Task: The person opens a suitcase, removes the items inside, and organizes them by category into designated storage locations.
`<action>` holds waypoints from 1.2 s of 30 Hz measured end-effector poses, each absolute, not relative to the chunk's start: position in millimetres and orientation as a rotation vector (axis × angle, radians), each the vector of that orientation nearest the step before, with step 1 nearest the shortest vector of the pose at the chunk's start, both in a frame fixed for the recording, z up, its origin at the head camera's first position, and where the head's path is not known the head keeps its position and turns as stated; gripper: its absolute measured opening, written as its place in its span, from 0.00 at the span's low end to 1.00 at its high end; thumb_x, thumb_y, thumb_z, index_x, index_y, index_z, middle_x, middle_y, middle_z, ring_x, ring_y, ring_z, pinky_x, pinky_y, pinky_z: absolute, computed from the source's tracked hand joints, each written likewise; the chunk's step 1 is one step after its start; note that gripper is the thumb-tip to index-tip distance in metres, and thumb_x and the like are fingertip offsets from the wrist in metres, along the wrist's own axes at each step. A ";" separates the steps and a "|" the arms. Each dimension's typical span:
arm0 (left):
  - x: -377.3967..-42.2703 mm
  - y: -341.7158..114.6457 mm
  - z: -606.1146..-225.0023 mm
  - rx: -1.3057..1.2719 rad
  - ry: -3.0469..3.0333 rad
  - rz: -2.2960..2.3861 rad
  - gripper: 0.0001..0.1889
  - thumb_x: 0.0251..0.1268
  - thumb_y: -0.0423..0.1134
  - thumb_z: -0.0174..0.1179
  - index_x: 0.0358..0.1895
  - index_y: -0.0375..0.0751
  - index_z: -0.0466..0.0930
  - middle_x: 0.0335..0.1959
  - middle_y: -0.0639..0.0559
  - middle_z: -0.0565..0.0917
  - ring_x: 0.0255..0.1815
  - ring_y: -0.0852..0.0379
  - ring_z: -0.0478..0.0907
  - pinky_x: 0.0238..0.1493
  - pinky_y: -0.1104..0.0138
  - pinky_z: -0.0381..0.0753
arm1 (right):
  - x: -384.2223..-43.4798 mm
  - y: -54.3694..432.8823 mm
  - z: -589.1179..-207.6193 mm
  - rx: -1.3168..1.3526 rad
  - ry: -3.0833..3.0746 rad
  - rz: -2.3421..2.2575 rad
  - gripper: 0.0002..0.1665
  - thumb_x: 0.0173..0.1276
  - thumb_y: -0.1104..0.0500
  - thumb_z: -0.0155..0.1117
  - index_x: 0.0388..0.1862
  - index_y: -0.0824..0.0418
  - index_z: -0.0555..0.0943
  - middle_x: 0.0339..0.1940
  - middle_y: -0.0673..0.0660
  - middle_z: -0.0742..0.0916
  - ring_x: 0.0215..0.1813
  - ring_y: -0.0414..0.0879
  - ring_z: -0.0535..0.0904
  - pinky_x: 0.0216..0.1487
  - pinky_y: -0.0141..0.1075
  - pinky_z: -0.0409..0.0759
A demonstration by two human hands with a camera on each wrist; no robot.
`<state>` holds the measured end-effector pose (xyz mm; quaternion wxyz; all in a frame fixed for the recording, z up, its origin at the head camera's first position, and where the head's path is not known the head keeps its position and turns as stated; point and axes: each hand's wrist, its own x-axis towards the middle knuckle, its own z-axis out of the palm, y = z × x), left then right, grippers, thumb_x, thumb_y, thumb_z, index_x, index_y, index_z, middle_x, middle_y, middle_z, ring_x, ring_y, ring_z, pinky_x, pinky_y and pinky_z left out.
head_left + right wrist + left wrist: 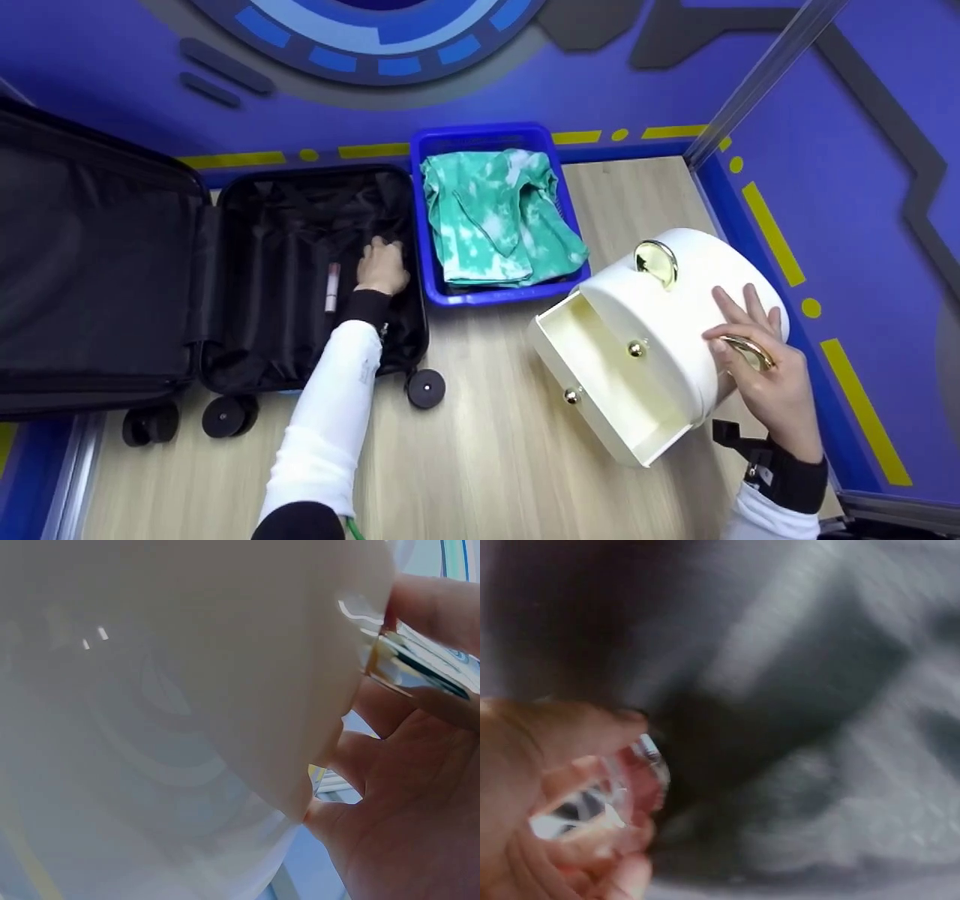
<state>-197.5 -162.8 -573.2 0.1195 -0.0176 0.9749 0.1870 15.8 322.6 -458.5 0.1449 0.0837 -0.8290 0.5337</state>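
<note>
My left hand (pixel 382 268) is low inside the right half of an open black suitcase (pixel 262 315). In the left wrist view its thumb and fingers pinch a small clear container with a pink part (pixel 641 780); its exact kind cannot be made out. A lip gloss tube (pixel 331 287) lies on the lining to the left of that hand. My right hand (pixel 769 382) rests with spread, fairly straight fingers on top of a white rounded storage box (pixel 682 315). A gold handle (pixel 748 351) of the box passes between thumb and forefinger. The lower drawer (pixel 592 375) is pulled out.
A blue basket (pixel 420 225) with a folded green-and-white tie-dye cloth (pixel 487 217) stands between suitcase and box. The suitcase's other half (pixel 90 262) lies open at the left. Black wheels (pixel 425 388) stick out at the front. Blue walls border the wooden table (pixel 465 450).
</note>
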 end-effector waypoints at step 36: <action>-24.0 49.5 -505.6 0.780 3.095 0.798 0.21 0.52 0.56 0.77 0.43 0.49 0.86 0.53 0.51 0.80 0.56 0.54 0.76 0.61 0.52 0.63 | 15.0 318.9 -463.7 0.250 -2.329 1.526 0.09 0.63 0.80 0.66 0.39 0.73 0.87 0.68 0.69 0.80 0.84 0.60 0.56 0.84 0.45 0.35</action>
